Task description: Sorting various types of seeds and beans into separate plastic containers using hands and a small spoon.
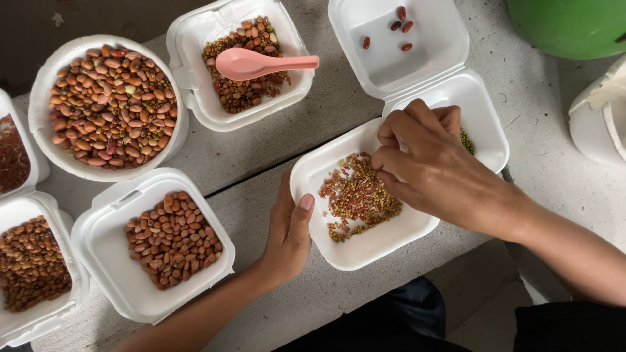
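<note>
While left hand [290, 238] grips the white foam clamshell tray [365, 251] rim at 9 o'clock, right hand [427, 166] pinches in the small mixed-seed pile [355, 195] from 3 o'clock, nearer.

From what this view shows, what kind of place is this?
Probably an outdoor or informal sorting spot: a rough grey concrete ledge carries white foam containers of brown beans, and the right hand picks through small mixed seeds.
</note>
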